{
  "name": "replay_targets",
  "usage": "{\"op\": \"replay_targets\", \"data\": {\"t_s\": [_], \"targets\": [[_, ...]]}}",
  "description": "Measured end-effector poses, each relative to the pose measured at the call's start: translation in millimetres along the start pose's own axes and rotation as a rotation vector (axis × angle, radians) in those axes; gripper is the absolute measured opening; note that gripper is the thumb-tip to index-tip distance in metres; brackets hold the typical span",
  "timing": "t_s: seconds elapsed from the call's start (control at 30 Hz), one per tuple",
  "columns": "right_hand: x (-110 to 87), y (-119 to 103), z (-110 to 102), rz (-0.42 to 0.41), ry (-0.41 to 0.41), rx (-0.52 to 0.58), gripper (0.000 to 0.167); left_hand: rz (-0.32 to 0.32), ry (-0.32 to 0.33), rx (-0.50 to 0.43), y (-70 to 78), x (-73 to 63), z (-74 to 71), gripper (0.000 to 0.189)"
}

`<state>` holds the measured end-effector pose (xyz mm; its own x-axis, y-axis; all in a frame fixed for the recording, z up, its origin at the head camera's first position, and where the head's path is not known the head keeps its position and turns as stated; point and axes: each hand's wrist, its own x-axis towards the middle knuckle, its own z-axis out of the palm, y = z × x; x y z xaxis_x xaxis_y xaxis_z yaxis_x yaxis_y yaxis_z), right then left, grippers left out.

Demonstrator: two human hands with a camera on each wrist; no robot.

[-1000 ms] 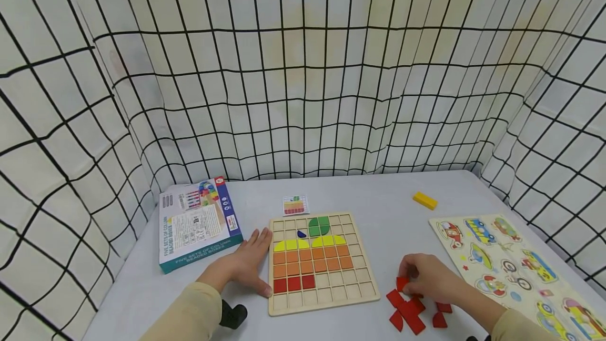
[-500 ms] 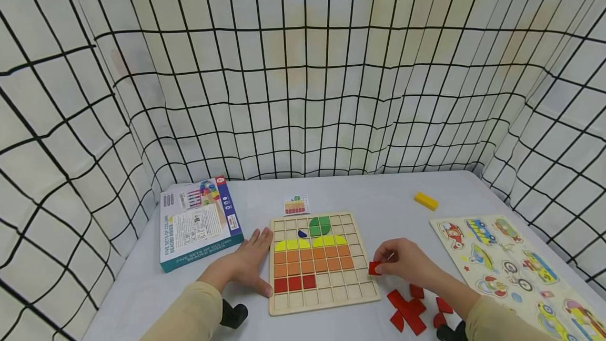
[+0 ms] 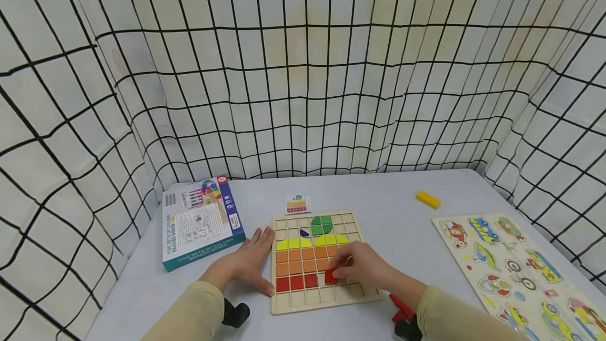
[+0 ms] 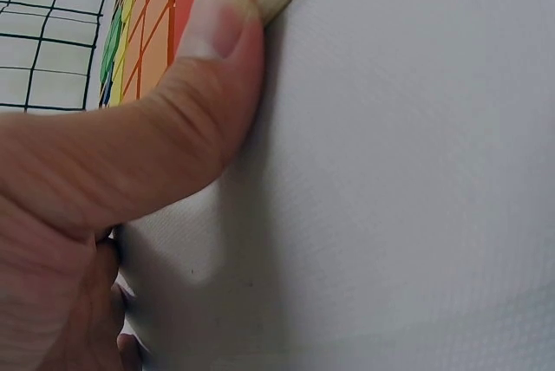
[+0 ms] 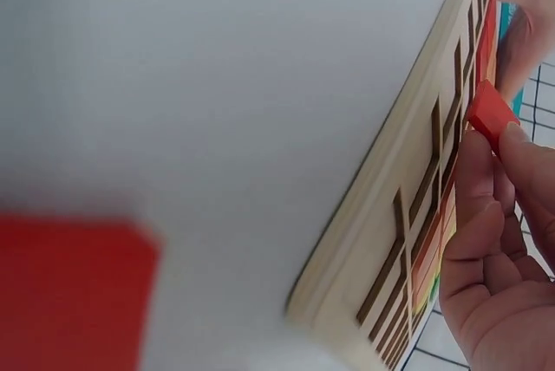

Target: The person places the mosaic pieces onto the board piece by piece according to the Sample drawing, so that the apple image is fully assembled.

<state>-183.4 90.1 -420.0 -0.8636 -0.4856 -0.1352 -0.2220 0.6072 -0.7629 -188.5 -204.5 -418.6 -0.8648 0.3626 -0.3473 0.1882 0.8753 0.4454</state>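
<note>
A wooden grid board (image 3: 326,304) lies mid-table, with green, blue, yellow, orange and red pieces set in its cells. Spread along its left edge, my left hand (image 3: 248,262) rests flat with straight fingers. In the left wrist view its thumb (image 4: 217,20) presses the board's corner. My right hand (image 3: 362,267) pinches a red square tile (image 3: 330,277) between thumb and fingertips, over the cells right of three red squares (image 3: 296,282). Seen from the right wrist, the red tile (image 5: 492,113) is held tilted close above the grid.
Loose red pieces (image 3: 401,307) lie right of the board, partly hidden by my right forearm. A small pattern card (image 3: 297,204) sits behind the board. A boxed toy set (image 3: 201,222) is at left, a yellow block (image 3: 428,199) at back right, and a picture puzzle board (image 3: 516,272) at right.
My right hand has picked up a red square tile from the loose pile and carried it left over the board. The left hand has stayed at the board's left edge.
</note>
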Motion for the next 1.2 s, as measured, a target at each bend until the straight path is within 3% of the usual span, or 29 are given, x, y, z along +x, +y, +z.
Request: {"op": "replay_targets", "data": {"t_s": [0.47, 0.93, 1.2], "targets": [[7.5, -11, 13, -0.023, 0.005, -0.093, 0.010, 0.001, 0.008, -0.001, 2.0, -1.3, -0.7, 0.130], [8.9, -11, 18, -0.030, 0.036, -0.157, 0.008, 0.009, 0.008, -0.001, 1.3, -1.8, -0.8, 0.131], [5.3, -4, 13, -0.026, 0.048, -0.141, 0.009, 0.009, 0.008, -0.010, 3.2, -2.7, -1.7, 0.129]]}}
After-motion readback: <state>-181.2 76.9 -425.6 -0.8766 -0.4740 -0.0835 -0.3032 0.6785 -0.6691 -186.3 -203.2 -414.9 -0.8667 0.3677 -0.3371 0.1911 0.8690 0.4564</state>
